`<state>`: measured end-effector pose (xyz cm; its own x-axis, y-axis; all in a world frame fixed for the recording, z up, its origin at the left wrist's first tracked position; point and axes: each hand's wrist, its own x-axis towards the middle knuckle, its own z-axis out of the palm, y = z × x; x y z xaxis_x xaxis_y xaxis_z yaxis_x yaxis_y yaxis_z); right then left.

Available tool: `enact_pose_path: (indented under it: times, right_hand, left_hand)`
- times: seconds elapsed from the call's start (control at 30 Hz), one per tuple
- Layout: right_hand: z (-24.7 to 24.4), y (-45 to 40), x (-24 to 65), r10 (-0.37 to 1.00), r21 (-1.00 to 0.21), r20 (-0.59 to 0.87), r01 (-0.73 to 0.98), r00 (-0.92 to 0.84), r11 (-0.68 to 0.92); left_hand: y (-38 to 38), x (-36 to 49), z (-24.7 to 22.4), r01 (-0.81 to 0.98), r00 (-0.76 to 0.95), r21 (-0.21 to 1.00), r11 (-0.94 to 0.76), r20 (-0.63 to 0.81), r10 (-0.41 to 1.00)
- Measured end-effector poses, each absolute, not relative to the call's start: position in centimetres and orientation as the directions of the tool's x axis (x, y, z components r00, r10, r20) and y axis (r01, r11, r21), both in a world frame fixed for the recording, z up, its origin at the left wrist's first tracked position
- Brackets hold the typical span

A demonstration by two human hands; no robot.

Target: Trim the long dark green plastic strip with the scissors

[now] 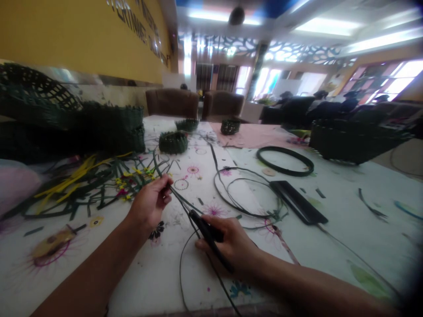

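Observation:
My left hand (pixel 152 200) pinches several thin dark green strips (pixel 180 197) near the middle of the table. To its right, my right hand (pixel 228 242) is closed round a black-handled tool (pixel 208 240), its tip against the strips. What kind of tool it is cannot be made out clearly. Below the hands the strips run down to the table's near edge, one bending in a loose loop. A coil of green strip (pixel 228 200) lies right of the hands, beside a black rectangular frame-like object (pixel 299 202) with a cord.
Large dark green woven baskets (pixel 112 130) stand at the left, another basket (pixel 350 141) at the right. Small baskets (pixel 173 143) sit further back. Green and yellow strip scraps (pixel 76 180) lie left; a dark ring (pixel 284 161) lies right. Brown chairs (pixel 172 103) and people are beyond.

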<state>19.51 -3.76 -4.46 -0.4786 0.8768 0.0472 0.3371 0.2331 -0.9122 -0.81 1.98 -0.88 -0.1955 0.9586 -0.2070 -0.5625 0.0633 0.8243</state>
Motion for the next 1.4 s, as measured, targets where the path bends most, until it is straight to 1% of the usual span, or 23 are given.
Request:
enact_pose_path:
  times: [0.17,0.23,0.3,0.4,0.47,0.53,0.6,0.67,0.7,0.73,0.77,0.83,0.87,0.9,0.93,1.0,1.03,1.17,1.3,1.4]
  right_hand:
    - [-4.9,-3.7,19.4,0.880,-0.896,0.062,0.363,-0.470,0.257]
    - [-5.0,-3.4,19.4,0.883,-0.875,0.071,0.396,-0.465,0.279]
    - [-4.9,-3.0,19.6,0.883,-0.848,0.091,0.430,-0.461,0.311]
    - [-4.3,-2.3,19.8,0.877,-0.797,0.119,0.483,-0.465,0.364]
    - [-3.6,-2.0,20.0,0.878,-0.754,0.132,0.529,-0.460,0.390]
    - [-2.8,-2.0,20.2,0.880,-0.705,0.127,0.583,-0.457,0.404]
    - [-1.9,-2.0,20.6,0.869,-0.668,0.097,0.615,-0.485,0.418]
    - [-1.1,-1.9,21.3,0.828,-0.664,0.065,0.595,-0.556,0.452]
    - [-0.7,-1.7,21.9,0.807,-0.677,0.074,0.565,-0.585,0.472]
    - [-0.4,-1.4,22.4,0.800,-0.695,0.114,0.528,-0.589,0.488]
    - [-0.1,-0.9,23.1,0.815,-0.709,0.182,0.501,-0.551,0.497]
    - [0.4,0.4,24.3,0.877,-0.708,0.330,0.523,-0.349,0.475]
    - [0.6,1.3,24.9,0.898,-0.688,0.382,0.582,-0.218,0.434]
    - [0.7,2.3,25.5,0.911,-0.647,0.395,0.667,-0.121,0.369]
    - [0.7,3.3,26.0,0.922,-0.584,0.382,0.758,-0.058,0.289]
    - [0.6,5.5,26.9,0.961,-0.395,0.276,0.910,-0.009,0.122]
    - [0.4,6.5,27.2,0.970,-0.359,0.243,0.930,0.013,0.077]
    - [-0.7,9.8,27.8,0.992,-0.276,0.118,0.961,0.036,-0.002]
    - [-1.3,11.2,27.6,1.000,-0.200,-0.027,0.980,0.005,-0.010]
    - [-1.0,11.2,27.5,0.998,-0.151,-0.055,0.988,-0.009,0.000]
  left_hand:
    - [2.3,-1.1,-1.2,-0.553,-0.195,0.830,0.078,-0.220,0.956]
    - [2.5,-1.2,-1.5,-0.516,-0.207,0.855,0.050,-0.182,0.961]
    - [2.6,-1.2,-1.8,-0.431,-0.244,0.902,-0.013,-0.103,0.964]
    - [2.5,-1.1,-2.1,-0.227,-0.302,0.965,-0.128,0.056,0.952]
    - [2.4,-1.1,-2.1,-0.096,-0.303,0.976,-0.194,0.157,0.940]
    - [2.4,-1.4,-2.0,-0.016,-0.314,0.971,-0.239,0.222,0.923]
    - [2.8,-2.2,-1.8,-0.004,-0.377,0.965,-0.263,0.242,0.894]
    - [3.5,-3.2,-1.5,-0.025,-0.460,0.957,-0.290,0.246,0.853]
    - [3.8,-3.7,-1.3,-0.038,-0.487,0.954,-0.299,0.243,0.839]
    - [4.1,-4.2,-1.2,-0.047,-0.503,0.952,-0.302,0.239,0.830]
    - [4.4,-4.6,-1.2,-0.049,-0.510,0.952,-0.301,0.235,0.828]
    - [4.7,-5.1,-1.2,-0.035,-0.505,0.958,-0.286,0.230,0.832]
    - [4.7,-5.1,-1.1,-0.026,-0.500,0.961,-0.276,0.227,0.836]
    - [4.7,-5.1,-1.1,-0.014,-0.495,0.963,-0.269,0.227,0.839]
    - [4.6,-5.1,-1.0,0.000,-0.489,0.964,-0.264,0.230,0.842]
    - [4.2,-4.8,-0.6,0.022,-0.483,0.967,-0.254,0.233,0.844]
    - [4.0,-4.7,-0.3,0.030,-0.484,0.969,-0.246,0.230,0.845]
    - [3.5,-4.4,1.1,0.000,-0.496,0.970,-0.241,0.210,0.843]
    - [3.3,-4.7,2.0,-0.083,-0.518,0.965,-0.251,0.173,0.838]
    - [3.3,-5.1,2.3,-0.102,-0.536,0.953,-0.285,0.188,0.823]
